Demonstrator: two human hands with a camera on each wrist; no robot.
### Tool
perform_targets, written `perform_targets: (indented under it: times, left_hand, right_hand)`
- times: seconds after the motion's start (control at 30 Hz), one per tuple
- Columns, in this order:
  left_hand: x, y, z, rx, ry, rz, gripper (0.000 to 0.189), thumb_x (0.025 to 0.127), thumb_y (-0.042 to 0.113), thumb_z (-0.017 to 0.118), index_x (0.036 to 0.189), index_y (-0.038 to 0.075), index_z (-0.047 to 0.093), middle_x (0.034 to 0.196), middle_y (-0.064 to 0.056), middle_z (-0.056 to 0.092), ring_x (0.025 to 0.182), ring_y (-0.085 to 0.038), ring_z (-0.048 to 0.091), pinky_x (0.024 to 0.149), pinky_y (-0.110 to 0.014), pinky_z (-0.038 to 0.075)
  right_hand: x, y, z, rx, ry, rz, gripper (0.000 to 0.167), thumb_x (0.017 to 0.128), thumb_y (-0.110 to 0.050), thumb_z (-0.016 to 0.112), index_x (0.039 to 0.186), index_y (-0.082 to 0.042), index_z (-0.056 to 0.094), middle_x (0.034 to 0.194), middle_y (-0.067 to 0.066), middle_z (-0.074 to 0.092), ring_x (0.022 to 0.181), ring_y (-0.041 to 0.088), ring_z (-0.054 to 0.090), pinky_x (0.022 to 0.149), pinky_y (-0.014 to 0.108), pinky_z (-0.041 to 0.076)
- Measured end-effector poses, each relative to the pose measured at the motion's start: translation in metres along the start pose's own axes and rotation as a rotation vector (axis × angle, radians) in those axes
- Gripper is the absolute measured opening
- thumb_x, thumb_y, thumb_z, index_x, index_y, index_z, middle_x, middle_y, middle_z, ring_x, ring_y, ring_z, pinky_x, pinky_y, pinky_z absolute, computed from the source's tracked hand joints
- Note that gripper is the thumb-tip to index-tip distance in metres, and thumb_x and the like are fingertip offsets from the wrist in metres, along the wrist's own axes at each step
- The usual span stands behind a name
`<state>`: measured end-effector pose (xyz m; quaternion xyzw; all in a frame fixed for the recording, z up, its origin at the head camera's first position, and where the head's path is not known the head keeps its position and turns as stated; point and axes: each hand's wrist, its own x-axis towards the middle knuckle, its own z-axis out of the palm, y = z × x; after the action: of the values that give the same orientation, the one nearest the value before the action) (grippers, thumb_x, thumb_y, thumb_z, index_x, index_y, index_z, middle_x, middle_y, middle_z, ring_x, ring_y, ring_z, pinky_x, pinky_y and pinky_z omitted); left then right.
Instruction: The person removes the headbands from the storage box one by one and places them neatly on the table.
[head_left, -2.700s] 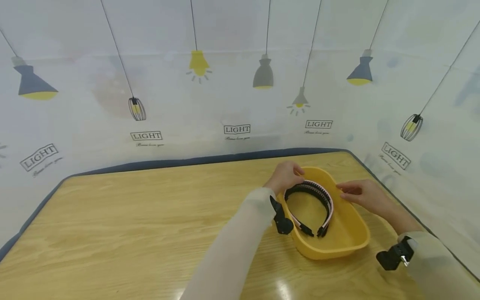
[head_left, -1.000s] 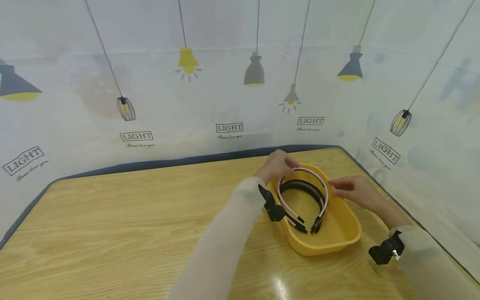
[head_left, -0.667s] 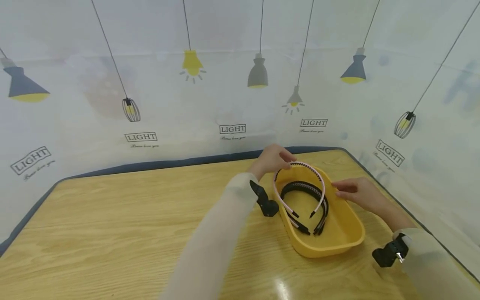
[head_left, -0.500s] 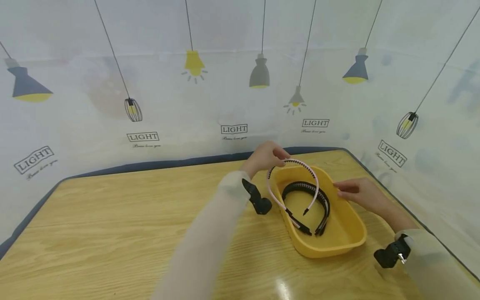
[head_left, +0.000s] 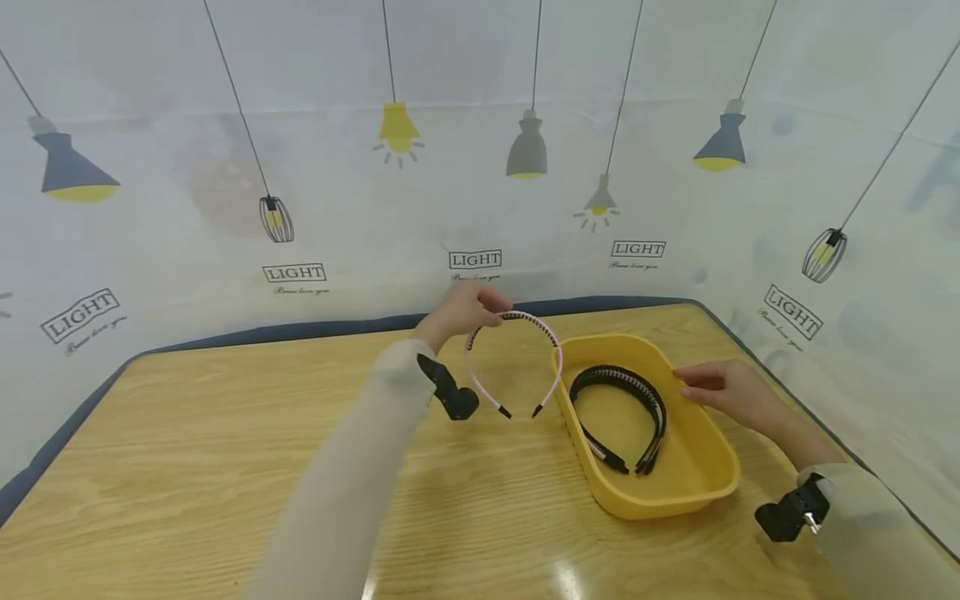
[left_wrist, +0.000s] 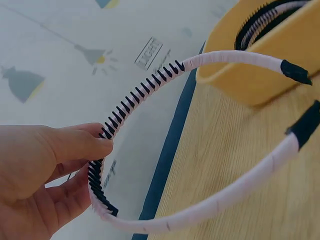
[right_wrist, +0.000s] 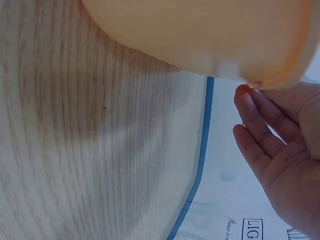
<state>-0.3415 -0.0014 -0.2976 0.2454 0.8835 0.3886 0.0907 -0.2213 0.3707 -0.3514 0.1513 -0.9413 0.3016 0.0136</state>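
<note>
My left hand [head_left: 461, 312] pinches a thin pink headband [left_wrist: 225, 202] at the top of its arc, between thumb and fingers. The band has a row of black teeth inside and black end caps; it hangs over the table just left of a yellow plastic basin [head_left: 697, 446]. Inside that basin lie several more headbands [head_left: 621, 377], mostly black with some pink showing, nested at its left side. My right hand [head_left: 731, 396] holds the basin's right rim, fingertips against the outer wall in the right wrist view; the thumb is largely hidden there.
The wooden table [head_left: 225, 467] extends widely to the left of the basin. A dark blue edge [head_left: 337, 327] borders it at the back, where a light sheet [head_left: 360, 208] printed with lamps rises; it also rises along the right side.
My left hand has drawn the pink headband up out of the basin and carried it left past the rim. The right hand has stayed at the basin's rim.
</note>
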Motion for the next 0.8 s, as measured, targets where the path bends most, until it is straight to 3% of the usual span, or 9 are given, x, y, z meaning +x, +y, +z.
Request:
perform_targets:
  times: [0.33, 0.47, 0.8]
  left_hand:
    - [-0.022, -0.04, -0.034, 0.058, 0.044, -0.057, 0.029, 0.085, 0.003, 0.061, 0.113, 0.0, 0.065, 0.111, -0.017, 0.062, 0.101, -0.029, 0.057, 0.085, -0.04, 0.047]
    - [-0.033, -0.052, -0.042, 0.07, 0.056, -0.089, 0.029, 0.086, 0.003, 0.06, 0.114, -0.001, 0.064, 0.112, -0.018, 0.061, 0.103, -0.031, 0.056, 0.086, -0.041, 0.046]
    - [-0.062, -0.096, -0.062, 0.087, 0.069, -0.168, 0.028, 0.087, 0.001, 0.059, 0.114, -0.003, 0.063, 0.116, -0.02, 0.059, 0.106, -0.034, 0.054, 0.088, -0.045, 0.045]
  right_hand:
    - [-0.002, 0.002, -0.001, -0.012, 0.009, 0.002, 0.037, 0.089, -0.014, 0.061, 0.118, 0.009, 0.057, 0.108, 0.025, 0.061, 0.091, 0.032, 0.063, 0.07, 0.031, 0.053]
    - [-0.002, 0.003, -0.001, -0.016, 0.007, 0.002, 0.037, 0.089, -0.015, 0.061, 0.118, 0.009, 0.057, 0.109, 0.025, 0.061, 0.092, 0.033, 0.062, 0.07, 0.031, 0.053]
    - [-0.001, 0.001, 0.001, -0.027, 0.011, -0.025, 0.036, 0.089, -0.013, 0.061, 0.117, 0.009, 0.058, 0.107, 0.025, 0.061, 0.09, 0.032, 0.063, 0.069, 0.03, 0.053]
